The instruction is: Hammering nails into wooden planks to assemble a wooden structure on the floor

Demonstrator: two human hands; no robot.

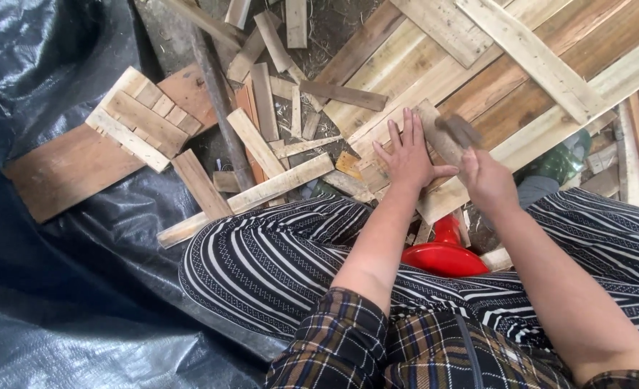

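hands over a pale wooden board: left hand lies flat, fingers spread, pressing on it; right hand, just beside, is closed around a blurred hammer above the board. red stool sits below.

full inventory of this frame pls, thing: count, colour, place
Pale wooden plank panel: one, light and reddish boards, top right.
Loose short wood offcuts: many, pale brown, scattered top centre.
Small slatted wood piece: one, pale, on a reddish board at left.
Black plastic sheet: one, covering the left side.
Red plastic stool: one, between the knees.
Blurred grey tool: one, at the right hand; kind unclear.
Striped trousers: black and white, centre.
Left hand: flat on the wood.
Right hand: gripping the tool.
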